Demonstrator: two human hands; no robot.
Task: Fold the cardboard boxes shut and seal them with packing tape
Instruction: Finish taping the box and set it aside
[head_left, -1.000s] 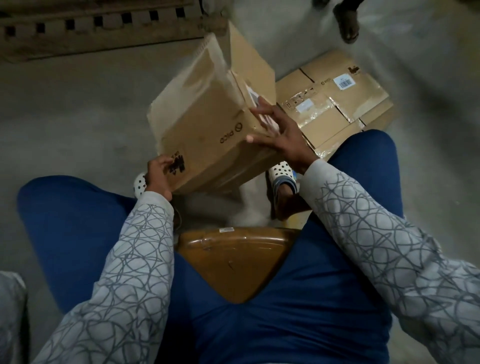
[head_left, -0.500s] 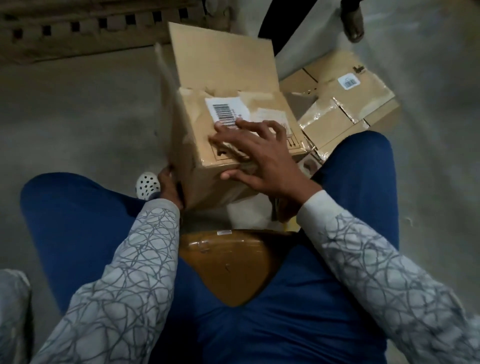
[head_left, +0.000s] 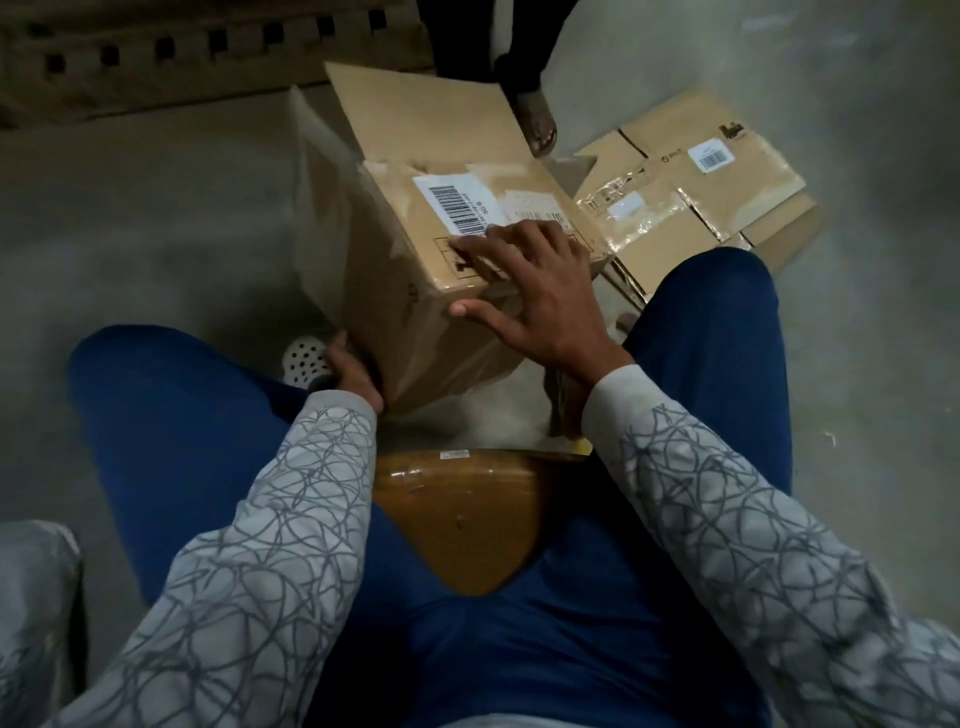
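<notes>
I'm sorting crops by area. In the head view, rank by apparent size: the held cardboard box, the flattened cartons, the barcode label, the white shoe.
1. held cardboard box
2. flattened cartons, lying farther off, so true size is unsure
3. barcode label
4. white shoe, partly hidden

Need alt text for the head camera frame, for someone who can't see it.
A seated person steadies a tilted cardboard box between their knees: the right hand lies flat on its barcode-labelled face, the left hand grips its lower corner. Its far flaps stand open; flattened taped cartons lie on the floor beyond.
</notes>
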